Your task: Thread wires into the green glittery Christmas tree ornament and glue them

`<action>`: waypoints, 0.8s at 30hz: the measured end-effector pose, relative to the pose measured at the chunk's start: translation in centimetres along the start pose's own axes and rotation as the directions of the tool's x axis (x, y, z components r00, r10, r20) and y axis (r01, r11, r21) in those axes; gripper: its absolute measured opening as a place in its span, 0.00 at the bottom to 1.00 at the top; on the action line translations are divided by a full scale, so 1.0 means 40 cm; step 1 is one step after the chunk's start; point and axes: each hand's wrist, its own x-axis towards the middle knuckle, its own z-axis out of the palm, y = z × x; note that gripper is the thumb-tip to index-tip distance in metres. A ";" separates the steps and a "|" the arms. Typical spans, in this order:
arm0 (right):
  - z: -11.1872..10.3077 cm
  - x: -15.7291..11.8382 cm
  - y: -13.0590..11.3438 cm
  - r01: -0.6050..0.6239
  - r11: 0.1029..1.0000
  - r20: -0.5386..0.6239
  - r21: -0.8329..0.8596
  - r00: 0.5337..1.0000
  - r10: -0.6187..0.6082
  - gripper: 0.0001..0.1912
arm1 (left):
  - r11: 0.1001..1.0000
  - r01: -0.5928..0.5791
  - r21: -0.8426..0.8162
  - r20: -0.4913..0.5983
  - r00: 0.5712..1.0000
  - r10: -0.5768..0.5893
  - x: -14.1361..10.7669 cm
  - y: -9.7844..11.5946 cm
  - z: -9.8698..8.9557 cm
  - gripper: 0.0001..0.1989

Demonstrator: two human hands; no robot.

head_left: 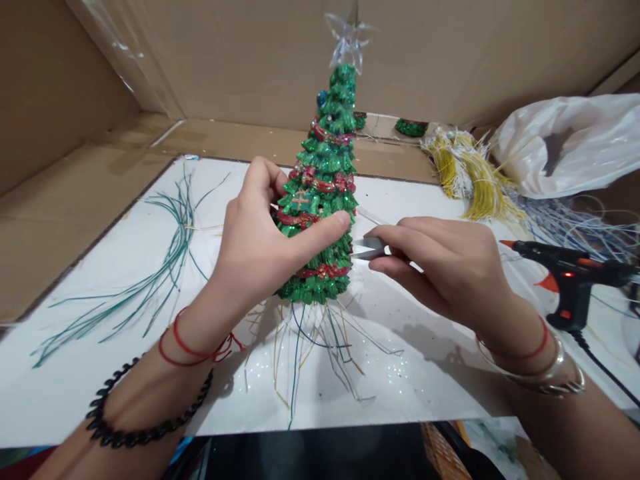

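Observation:
A green glittery Christmas tree figurine (325,157) with red garlands and a clear star (349,41) on top stands upright on the white board. My left hand (265,233) is wrapped round its left side, thumb across the front, fingers partly hidden behind. In my right hand (440,260) is a pair of metal tweezers (370,249), pinched between thumb and fingers. The tweezers' tips are at the tree's right side, and I cannot make out what they grip. Thin green, yellow and silvery wires (300,353) spread out from under the tree's base.
A bundle of green wires (175,247) lies on the white board (125,393) at left. A black hot glue gun (570,280) with a lit red light is at right. Behind it are yellow wires (473,173), bluish-white wires (565,220) and a white plastic bag (575,140). Cardboard walls (240,67) rise behind.

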 end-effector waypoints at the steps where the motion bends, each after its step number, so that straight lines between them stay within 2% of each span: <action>1: 0.002 0.000 -0.001 0.014 0.999 -0.006 -0.032 1.000 -0.014 0.11 | 1.000 -0.004 0.006 0.002 1.000 0.004 0.000 -0.001 0.000 0.23; 6: 0.015 -0.001 -0.009 0.053 0.994 -0.031 -0.092 0.998 -0.056 0.10 | 0.999 -0.016 0.037 0.003 1.000 0.016 -0.002 0.001 0.004 0.23; 12: 0.020 -0.001 -0.017 0.043 0.993 -0.041 -0.113 0.998 -0.048 0.08 | 0.993 -0.012 0.114 -0.005 1.000 0.013 -0.004 0.004 0.007 0.23; 24: 0.017 -0.001 -0.029 0.060 0.963 -0.004 -0.261 0.998 -0.063 0.15 | 0.994 0.015 0.110 -0.022 1.000 -0.013 -0.008 0.004 0.008 0.23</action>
